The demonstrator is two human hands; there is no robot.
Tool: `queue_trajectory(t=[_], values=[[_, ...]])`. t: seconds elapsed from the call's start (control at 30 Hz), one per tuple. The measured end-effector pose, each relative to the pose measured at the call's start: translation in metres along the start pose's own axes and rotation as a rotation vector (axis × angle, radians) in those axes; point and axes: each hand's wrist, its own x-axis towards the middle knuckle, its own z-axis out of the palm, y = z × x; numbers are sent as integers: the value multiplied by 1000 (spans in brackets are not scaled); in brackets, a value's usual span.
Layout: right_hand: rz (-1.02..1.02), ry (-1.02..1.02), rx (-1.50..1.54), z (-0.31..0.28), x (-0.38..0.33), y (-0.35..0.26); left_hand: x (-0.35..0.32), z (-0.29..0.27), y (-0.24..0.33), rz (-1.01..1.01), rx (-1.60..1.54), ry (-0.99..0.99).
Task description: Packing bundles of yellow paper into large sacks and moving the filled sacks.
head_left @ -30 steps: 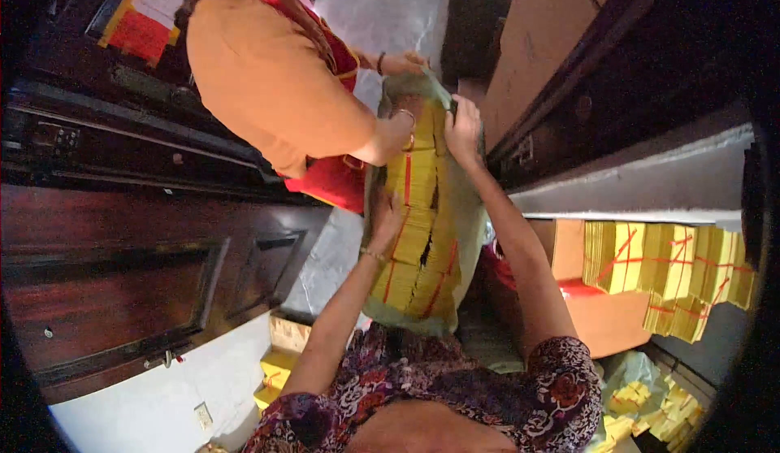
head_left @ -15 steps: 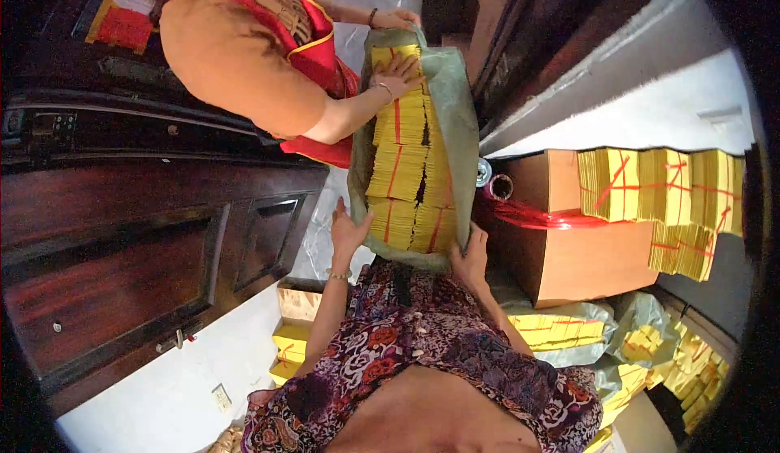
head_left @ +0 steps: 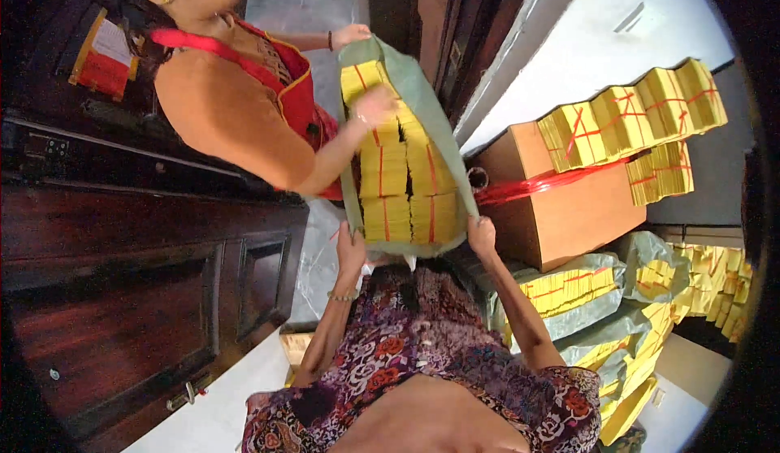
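Observation:
A greenish-grey plastic sack (head_left: 445, 118) stands in front of me, its mouth wide and its inside packed with bundles of yellow paper (head_left: 393, 181) tied with red strips. My left hand (head_left: 351, 248) is closed on the near left rim. At the near right corner my right hand (head_left: 481, 236) grips the rim and pulls it taut. Across from me, a person in an orange top and red apron holds the far rim with one hand (head_left: 353, 35). That person's other hand (head_left: 377, 105), blurred, is over the bundles.
A brown box (head_left: 585, 225) at right carries tied yellow stacks (head_left: 630, 120) and red plastic strip (head_left: 536, 185). More filled sacks (head_left: 569, 290) stand below it. A dark wooden door (head_left: 122, 299) is at left.
Both my hands now grip the sack's rim; the left was spread beside it before. The rim is drawn wider on the right. The other person's hand moved toward me over the bundles.

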Motion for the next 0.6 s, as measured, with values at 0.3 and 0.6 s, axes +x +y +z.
queue_trajectory(t=[0.3, 0.6], values=[[-177, -124, 5, -25, 2, -4, -26, -12, 5, -154, -353, 83], [-422, 158, 57, -71, -42, -42, -79, 3, 57, 286, 281, 147]])
